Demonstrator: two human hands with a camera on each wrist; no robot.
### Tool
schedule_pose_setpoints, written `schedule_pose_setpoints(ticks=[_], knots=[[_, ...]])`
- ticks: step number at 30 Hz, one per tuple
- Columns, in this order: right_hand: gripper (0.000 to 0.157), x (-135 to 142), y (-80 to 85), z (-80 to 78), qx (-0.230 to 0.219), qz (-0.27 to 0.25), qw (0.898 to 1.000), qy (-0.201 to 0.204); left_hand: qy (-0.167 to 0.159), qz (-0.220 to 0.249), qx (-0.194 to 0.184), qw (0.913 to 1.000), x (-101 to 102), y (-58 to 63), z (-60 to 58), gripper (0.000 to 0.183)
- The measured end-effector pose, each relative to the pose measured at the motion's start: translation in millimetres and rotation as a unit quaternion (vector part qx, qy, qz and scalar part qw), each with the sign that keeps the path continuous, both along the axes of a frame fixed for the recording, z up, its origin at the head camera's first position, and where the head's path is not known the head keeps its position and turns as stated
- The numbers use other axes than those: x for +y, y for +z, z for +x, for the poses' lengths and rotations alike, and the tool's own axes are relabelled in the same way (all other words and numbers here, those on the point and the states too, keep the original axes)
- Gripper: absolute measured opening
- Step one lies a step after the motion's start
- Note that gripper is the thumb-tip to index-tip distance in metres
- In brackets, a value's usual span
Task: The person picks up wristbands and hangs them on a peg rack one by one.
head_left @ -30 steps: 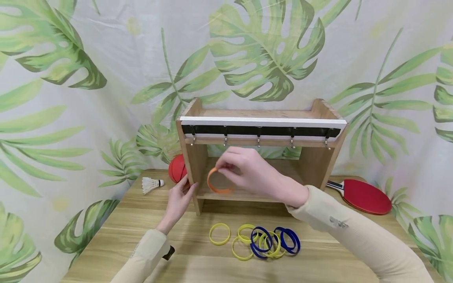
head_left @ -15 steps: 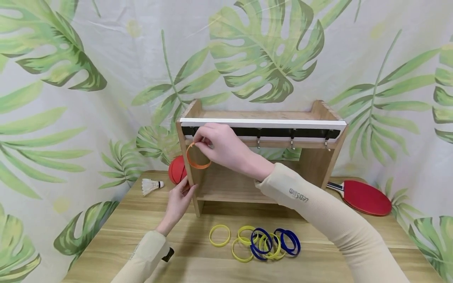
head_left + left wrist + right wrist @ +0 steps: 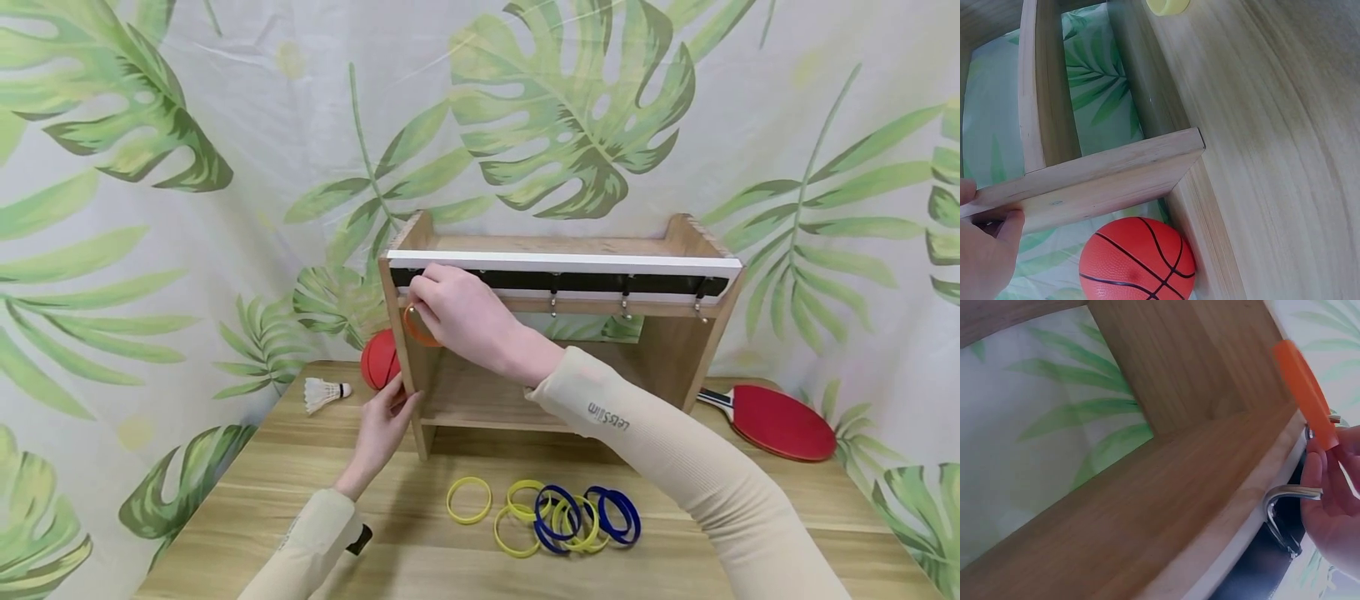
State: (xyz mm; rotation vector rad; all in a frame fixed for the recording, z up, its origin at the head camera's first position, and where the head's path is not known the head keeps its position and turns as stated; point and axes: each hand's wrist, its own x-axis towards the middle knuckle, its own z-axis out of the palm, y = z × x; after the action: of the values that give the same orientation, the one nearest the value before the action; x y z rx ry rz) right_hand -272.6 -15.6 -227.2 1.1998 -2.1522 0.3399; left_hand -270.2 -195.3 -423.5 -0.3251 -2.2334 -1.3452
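An orange wristband (image 3: pixel 408 325) is pinched in my right hand (image 3: pixel 472 321) at the left end of the hook rail on a small wooden shelf (image 3: pixel 487 392). In the right wrist view the band (image 3: pixel 1305 387) overlaps the end hook (image 3: pixel 1334 419), and a second metal hook (image 3: pixel 1275 495) curves out beside my fingers. My left hand (image 3: pixel 381 429) grips the front edge of the shelf's left side panel; the left wrist view has its thumb and a fingertip on either side of that panel (image 3: pixel 1104 181). A red toy basketball (image 3: pixel 379 360) sits just behind this hand.
Several yellow wristbands (image 3: pixel 469 501) and blue wristbands (image 3: pixel 628 517) lie on the wooden table (image 3: pixel 247 517) before the shelf, partly overlapping. A shuttlecock (image 3: pixel 324 393) lies at left, and a red table tennis paddle (image 3: pixel 783 422) at right. A leaf-patterned cloth (image 3: pixel 225 250) hangs behind.
My right hand has carried the orange wristband left and up from in front of the shelf to the leftmost hook. The left hand has kept its grip on the side panel.
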Motion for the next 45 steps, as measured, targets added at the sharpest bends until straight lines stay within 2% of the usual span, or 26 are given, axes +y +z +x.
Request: schedule_pose_setpoints(ticks=[4,13,18,22,24,28,29,31,34,39,42,45], knots=[[0.012,-1,-1.5,-1.6,0.003,0.012,1.0,-0.009,0.0,0.004,-0.006,1.0,-6,-13.1,-10.5,0.042],[0.009,0,-2.6,-0.1,0.007,0.017,1.0,-0.013,-0.006,0.005,0.005,1.0,-8,-16.6,-12.4,0.04],[0.008,13,-3.9,10.7,0.016,-0.008,1.0,0.001,-0.008,0.009,0.006,0.9999,-6,-18.0,-12.9,0.04],[0.005,35,-17.5,24.0,0.02,-0.039,0.999,0.03,-0.015,0.019,-0.007,0.9997,-6,-17.2,-12.2,0.041],[0.004,48,-31.1,30.1,0.021,-0.047,0.998,0.039,-0.015,0.018,-0.011,0.9997,-3,-8.4,-6.0,0.04],[0.006,79,-70.0,41.5,0.002,-0.035,0.999,0.027,-0.007,0.011,-0.009,0.9999,-4,-8.7,-7.7,0.04],[0.007,87,-81.8,43.8,-0.01,-0.03,0.999,0.02,-0.006,0.01,-0.01,0.9999,-4,-8.6,-7.9,0.039],[0.009,104,-106.4,47.9,-0.045,-0.02,0.999,0.001,-0.005,0.01,-0.002,0.9999,-8,-17.2,-14.6,0.038],[0.011,130,-143.4,52.3,-0.101,-0.007,0.994,-0.032,-0.005,0.01,0.011,0.9999,-9,-17.4,-14.3,0.036],[0.013,173,-198.8,52.4,-0.138,0.002,0.987,-0.082,-0.003,0.008,0.034,0.9994,-8,-19.2,-14.9,0.034],[0.015,194,-221.2,50.9,-0.153,0.002,0.982,-0.108,-0.005,0.011,0.022,0.9997,-7,-19.0,-15.2,0.036],[0.016,210,-235.5,49.5,-0.171,0.006,0.977,-0.13,-0.006,0.013,-0.003,0.9999,-7,-18.5,-15.1,0.038]])
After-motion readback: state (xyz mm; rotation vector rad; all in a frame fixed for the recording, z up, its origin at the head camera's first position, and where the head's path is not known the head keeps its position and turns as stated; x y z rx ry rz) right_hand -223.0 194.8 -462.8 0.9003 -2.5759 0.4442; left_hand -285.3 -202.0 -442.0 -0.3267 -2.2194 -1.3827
